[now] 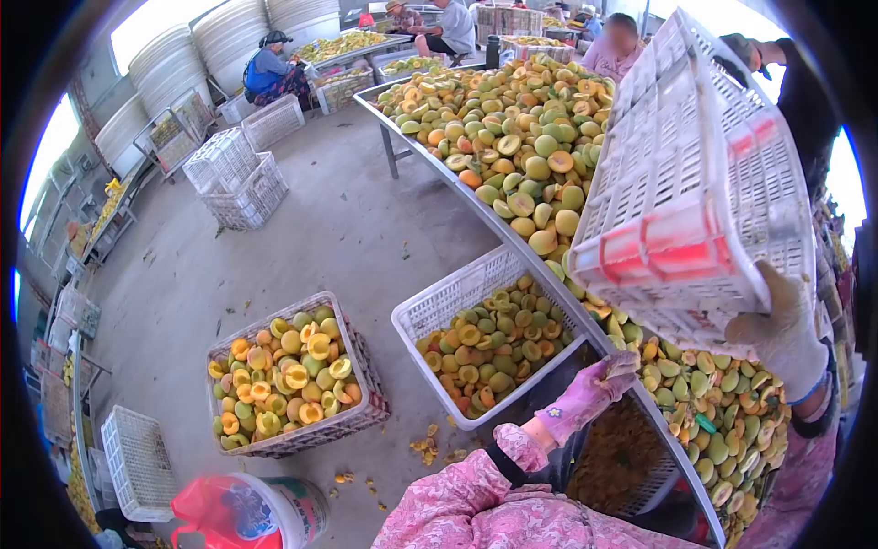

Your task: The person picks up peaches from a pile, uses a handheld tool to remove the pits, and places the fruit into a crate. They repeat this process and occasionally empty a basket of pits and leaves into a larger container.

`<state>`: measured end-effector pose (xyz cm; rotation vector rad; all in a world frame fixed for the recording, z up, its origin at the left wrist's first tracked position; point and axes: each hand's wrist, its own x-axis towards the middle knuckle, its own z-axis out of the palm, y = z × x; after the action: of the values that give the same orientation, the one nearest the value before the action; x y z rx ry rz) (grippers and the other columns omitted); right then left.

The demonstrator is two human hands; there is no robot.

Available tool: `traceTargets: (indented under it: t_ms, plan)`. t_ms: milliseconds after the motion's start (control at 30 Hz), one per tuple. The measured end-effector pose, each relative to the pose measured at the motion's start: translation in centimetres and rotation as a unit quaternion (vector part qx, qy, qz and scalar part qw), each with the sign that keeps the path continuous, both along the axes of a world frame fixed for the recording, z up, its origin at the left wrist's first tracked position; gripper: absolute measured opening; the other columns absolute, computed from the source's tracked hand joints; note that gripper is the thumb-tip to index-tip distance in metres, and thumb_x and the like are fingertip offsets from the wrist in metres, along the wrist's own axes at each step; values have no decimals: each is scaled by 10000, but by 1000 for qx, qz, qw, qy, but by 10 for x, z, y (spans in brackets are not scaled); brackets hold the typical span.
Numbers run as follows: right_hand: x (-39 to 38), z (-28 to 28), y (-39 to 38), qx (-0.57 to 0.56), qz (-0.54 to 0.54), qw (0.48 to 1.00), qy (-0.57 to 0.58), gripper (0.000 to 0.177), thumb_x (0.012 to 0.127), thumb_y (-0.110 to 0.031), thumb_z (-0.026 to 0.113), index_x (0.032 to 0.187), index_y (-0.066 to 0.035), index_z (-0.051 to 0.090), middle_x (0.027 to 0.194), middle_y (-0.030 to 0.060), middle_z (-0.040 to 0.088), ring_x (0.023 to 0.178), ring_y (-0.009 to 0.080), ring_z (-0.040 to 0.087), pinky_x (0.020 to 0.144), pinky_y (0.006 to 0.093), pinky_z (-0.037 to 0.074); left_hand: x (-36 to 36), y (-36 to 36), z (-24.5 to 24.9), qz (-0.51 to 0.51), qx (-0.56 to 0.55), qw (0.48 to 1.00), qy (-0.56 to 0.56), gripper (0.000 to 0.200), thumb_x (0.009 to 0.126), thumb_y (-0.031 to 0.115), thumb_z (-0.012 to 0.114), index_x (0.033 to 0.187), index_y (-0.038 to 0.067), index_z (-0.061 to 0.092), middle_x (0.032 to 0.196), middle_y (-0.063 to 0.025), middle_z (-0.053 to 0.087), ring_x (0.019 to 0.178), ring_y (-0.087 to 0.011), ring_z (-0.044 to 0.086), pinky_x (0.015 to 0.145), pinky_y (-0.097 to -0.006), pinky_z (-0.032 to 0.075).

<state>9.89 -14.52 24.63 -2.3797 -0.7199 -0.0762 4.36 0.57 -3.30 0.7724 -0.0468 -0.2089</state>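
My left hand (588, 395), in a pink glove, reaches to the metal rim of the fruit table. Its fingers are stretched out, and I see nothing held in them. At the right, my right hand (785, 331), in a pale, soiled glove, grips the lower corner of a white plastic crate (658, 197) with red markings. This crate is tilted above the table, its inside hidden from me. Another person's gloved hand (739, 53) is at its upper end. Beneath and around it lie whole and halved apricots (540, 146). A small green object (705, 423) rests among the halves.
A white crate (416, 316) of apricot halves sits against the table's edge; another filled crate (366, 393) stands on the floor. A bucket (297, 512) with a red plastic item is at the bottom. Stacked crates (242, 188) and seated people (274, 69) are farther back.
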Motion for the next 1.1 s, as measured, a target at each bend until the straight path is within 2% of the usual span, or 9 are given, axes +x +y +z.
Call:
traceTargets:
  t_ms: [133,167,300,433,567,667,700,900,1100]
  plan:
    - [-22,-10,7,-175,27,984,-21,407,661,-123,725,1048,-30,643,798,202,669,764,324,685,707,396,535,2,-22,-19,17,59,998,11,438,954,145,621,1373,69,522,1178,2,630,837,-60,504,692,-208,425]
    - [-27,-10,11,-213,29,976,-28,401,667,-156,730,1044,-48,645,795,210,664,781,351,683,706,410,537,10,-25,-42,-9,-12,1000,-24,443,954,163,630,1373,71,521,1207,5,616,876,-60,527,714,-212,432]
    - [-31,-23,6,-211,44,974,-63,287,709,-212,684,956,-72,642,719,173,648,724,366,670,663,452,534,0,-19,-5,0,22,998,63,446,938,159,660,1357,75,533,1261,-11,590,981,-89,578,781,-248,460]
    - [-33,-34,23,-241,65,966,-71,360,738,-222,683,1069,-97,614,818,146,662,757,335,678,682,428,543,-13,-11,12,17,51,998,42,430,944,199,651,1341,77,539,1247,-33,597,1029,-166,609,840,-317,506]
    - [-47,-34,57,-287,137,948,-4,398,754,-228,683,1123,-114,585,827,122,655,793,331,675,663,433,536,-22,16,-23,108,2,994,34,483,925,236,674,1343,57,512,1250,-70,600,1079,-221,614,877,-381,527]
    - [-60,-39,89,-282,191,940,28,261,940,-225,510,1170,-114,562,817,140,650,762,335,673,628,435,539,-50,41,-14,154,-22,983,98,402,937,199,656,1278,15,550,1214,-90,615,1083,-210,604,923,-357,512]
    - [-59,-51,99,-280,236,929,-57,277,989,-227,426,1186,-69,539,817,163,652,742,340,676,611,442,543,-56,46,-20,162,-22,981,103,402,938,198,655,1281,17,549,1218,-88,613,1084,-206,602,921,-352,509]
    - [-64,-40,124,-350,254,900,-57,289,940,-185,488,1188,-49,543,817,167,652,737,326,684,586,437,548,-60,59,-42,161,-21,981,110,401,943,190,647,1295,27,543,1240,-73,599,1087,-185,587,907,-323,495]
    - [-56,-45,111,-330,265,903,70,685,740,-389,694,1322,-88,497,1013,146,665,892,327,680,730,433,560,-48,66,-47,135,-20,984,113,402,948,183,638,1309,38,536,1263,-57,586,1090,-164,573,893,-295,481]
